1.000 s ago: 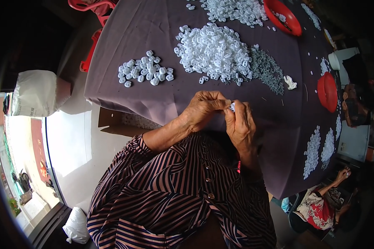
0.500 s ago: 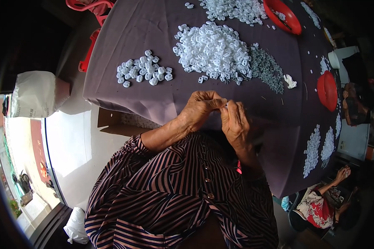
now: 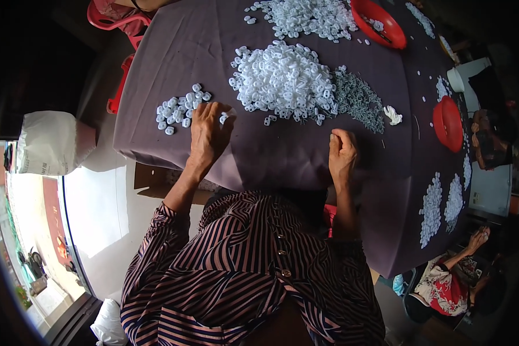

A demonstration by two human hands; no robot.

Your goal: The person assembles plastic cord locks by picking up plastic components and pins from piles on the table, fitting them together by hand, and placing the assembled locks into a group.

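Observation:
My left hand (image 3: 209,131) reaches over the right side of a small group of white plastic pieces (image 3: 176,109). Its thumb is spread from the bent fingers, and a piece on the cloth shows between them. What lies under the palm is hidden. On the right, my right hand (image 3: 343,154) hovers by the table's near edge with its fingers curled in and thumb pressed against them; anything inside is out of sight. Ahead lies a large heap of white oval pieces with holes (image 3: 285,81), with a pile of thin grey bits (image 3: 357,99) against its right side.
A dark cloth covers the table (image 3: 259,155). More white pieces (image 3: 308,17) and a red bowl (image 3: 380,23) lie farther off; another red bowl (image 3: 447,124) is at right. A crumpled white scrap (image 3: 392,115) lies near the grey pile. A co-worker (image 3: 444,285) sits at lower right.
My hands, pinched together before, have parted. The left has swung left and forward onto the small group; the right has shifted slightly right. The whole view has tilted a little.

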